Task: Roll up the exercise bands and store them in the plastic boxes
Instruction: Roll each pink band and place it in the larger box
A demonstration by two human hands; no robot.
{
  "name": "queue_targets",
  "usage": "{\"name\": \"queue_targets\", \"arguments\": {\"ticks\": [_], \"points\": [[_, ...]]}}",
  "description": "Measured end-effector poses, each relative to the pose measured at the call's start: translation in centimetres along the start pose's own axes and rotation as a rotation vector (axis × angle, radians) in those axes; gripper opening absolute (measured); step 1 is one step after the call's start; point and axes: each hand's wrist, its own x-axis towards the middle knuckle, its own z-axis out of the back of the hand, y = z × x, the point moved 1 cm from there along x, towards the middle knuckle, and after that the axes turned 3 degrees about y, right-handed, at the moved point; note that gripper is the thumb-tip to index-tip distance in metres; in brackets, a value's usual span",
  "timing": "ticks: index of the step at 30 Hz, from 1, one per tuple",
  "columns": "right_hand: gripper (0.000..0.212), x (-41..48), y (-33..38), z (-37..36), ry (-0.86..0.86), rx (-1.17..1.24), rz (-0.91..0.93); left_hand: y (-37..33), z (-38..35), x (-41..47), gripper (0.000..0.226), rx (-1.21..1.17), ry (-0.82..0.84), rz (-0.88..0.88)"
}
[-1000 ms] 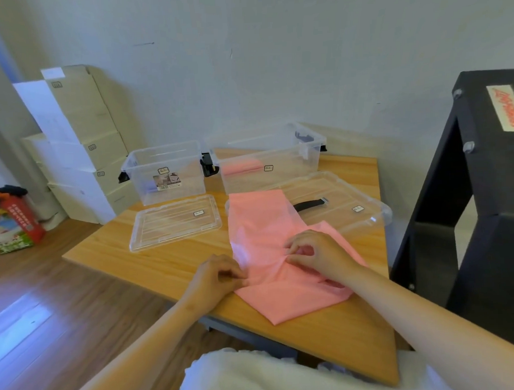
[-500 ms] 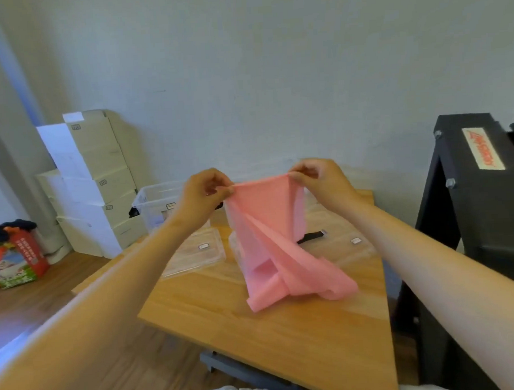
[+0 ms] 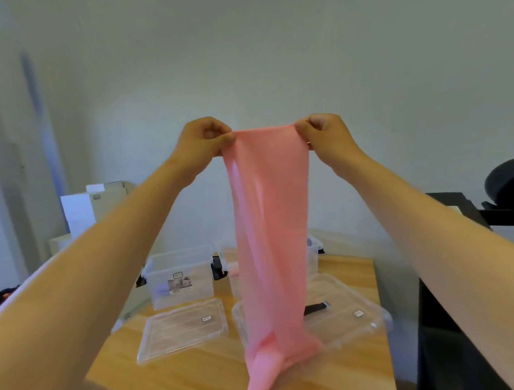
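Head view: left hand (image 3: 206, 138) and right hand (image 3: 323, 133) are pinching top corners of the pink exercise band (image 3: 270, 223), dangling it unrolled over the tabletop (image 3: 198, 371); rolling and boxing are apparently waiting.

Free: we see bare table (image 3: 175, 378) before the left lid (image 3: 182, 329).
Blocked: our hanging pink band (image 3: 271, 238) screens the larger box (image 3: 313, 260).
Right: black stand (image 3: 439, 358) flanks the table.

Cannot read label (image 3: 179, 275) on left box (image 3: 177, 292); sees little of right box (image 3: 313, 258) behind band (image 3: 270, 223), cropped at bottom edge.
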Motion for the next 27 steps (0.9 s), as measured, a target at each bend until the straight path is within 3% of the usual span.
{"name": "queue_targets", "arguments": {"ticks": [4,10,13,18,20,23,25,27], "points": [[0.028,-0.2,1.4,0.9,0.115,0.280,-0.029,-1.2,0.4,-0.4,0.007,-0.332,0.066,0.087],[0.019,-1.9,-1.3,-0.1,0.272,0.165,-0.145,2.5,0.5,-1.8,0.006,-0.231,0.127,0.222],[0.033,-3.1,-2.9,-0.4,0.398,0.240,-0.209,4.7,0.6,-2.8,0.011,-0.247,0.248,0.292],[0.027,-4.1,-7.4,-2.7,0.672,0.230,-0.384,10.1,-0.2,-4.5,0.015,-0.188,0.426,0.471],[0.025,-4.5,-10.5,-4.7,0.650,0.172,-0.467,13.5,-1.3,-4.9,0.010,-0.103,0.367,0.526],[0.027,-6.4,-16.6,-8.6,0.468,-0.049,-0.523,20.0,-4.5,-6.4,0.011,0.081,0.179,0.604],[0.032,-8.9,-19.9,-10.6,0.462,-0.214,-0.543,23.6,-6.9,-8.5,0.019,0.136,0.179,0.643],[0.025,-11.7,-21.3,-11.8,0.511,-0.201,-0.555,25.5,-8.5,-11.3,0.027,0.085,0.241,0.669]]}}
